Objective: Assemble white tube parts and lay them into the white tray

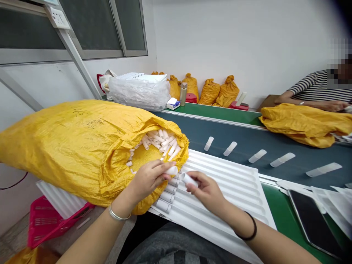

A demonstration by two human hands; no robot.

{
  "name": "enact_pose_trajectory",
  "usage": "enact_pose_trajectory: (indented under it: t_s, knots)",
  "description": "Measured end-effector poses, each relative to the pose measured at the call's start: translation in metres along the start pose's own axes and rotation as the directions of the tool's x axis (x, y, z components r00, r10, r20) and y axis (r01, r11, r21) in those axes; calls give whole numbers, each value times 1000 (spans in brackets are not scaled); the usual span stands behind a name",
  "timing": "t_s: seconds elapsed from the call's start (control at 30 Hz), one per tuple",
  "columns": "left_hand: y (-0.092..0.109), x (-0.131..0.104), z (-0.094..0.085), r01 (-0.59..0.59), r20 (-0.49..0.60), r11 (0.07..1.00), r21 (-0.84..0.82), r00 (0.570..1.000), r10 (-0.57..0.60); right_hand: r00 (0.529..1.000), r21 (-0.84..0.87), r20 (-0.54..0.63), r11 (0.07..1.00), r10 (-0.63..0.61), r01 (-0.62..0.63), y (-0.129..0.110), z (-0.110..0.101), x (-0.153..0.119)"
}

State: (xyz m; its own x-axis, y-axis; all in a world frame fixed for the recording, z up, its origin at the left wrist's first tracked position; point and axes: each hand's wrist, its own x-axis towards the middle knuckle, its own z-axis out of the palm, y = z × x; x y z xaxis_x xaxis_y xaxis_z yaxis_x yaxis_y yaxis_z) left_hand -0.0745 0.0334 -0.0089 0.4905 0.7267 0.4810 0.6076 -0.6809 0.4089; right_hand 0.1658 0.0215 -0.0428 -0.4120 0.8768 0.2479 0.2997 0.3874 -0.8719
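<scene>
My left hand (150, 176) is closed around a white plastic tube (172, 170) at the mouth of a large yellow woven sack (68, 139). Many loose white tubes (162, 140) lie inside the sack's opening. A short gap to the right, my right hand (206, 189) grips another white tube (189, 179) between thumb and fingers, its open end facing the left one. Both hands are over a white ridged tray (225, 194). Several tubes with small dark print (165, 206) lie in the grooves along the tray's left side, partly under the sack.
Several translucent tubes (257, 156) are spaced along the dark conveyor belt (192, 128). A phone (313, 223) lies at right beside white sheets. Across the belt, a person in a striped top (310, 86) sits by a yellow sack (302, 123). A pink basket (45, 223) stands lower left.
</scene>
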Motion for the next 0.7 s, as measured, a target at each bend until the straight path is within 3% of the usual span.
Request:
enact_pose_trajectory:
  t_s: [0.07, 0.13, 0.23, 0.33, 0.43, 0.53, 0.6, 0.7]
  knots:
    - [7, 0, 3, -46, 0, 997, 67, 999, 46, 999, 56, -27, 998, -35, 36, -5, -13, 10]
    - [13, 1, 6, -76, -24, 992, 104, 997, 78, 987, -33, -34, 987, -158, 157, -10, -21, 14]
    - [21, 2, 7, -81, -25, 989, 124, 996, 85, 932, -208, 11, 910, -363, 357, -17, -27, 13]
    - [26, 1, 3, -34, -24, 996, 80, 999, 36, 879, -282, 74, 836, -470, 471, -21, -31, 10]
    - [26, -1, -5, 113, -21, 993, -41, 993, -114, 869, -313, 3, 825, -494, 470, -23, -35, 10]
    - [23, -5, -11, 228, 88, 954, -193, 973, -215, 870, -306, -49, 837, -490, 454, -23, -38, 11]
    - [21, -7, -11, 256, 107, 934, -249, 966, -236, 871, -291, -58, 842, -488, 453, -21, -39, 12]
    - [22, -10, -10, 217, 29, 950, -226, 976, -216, 876, -268, -66, 855, -477, 445, -19, -39, 12]
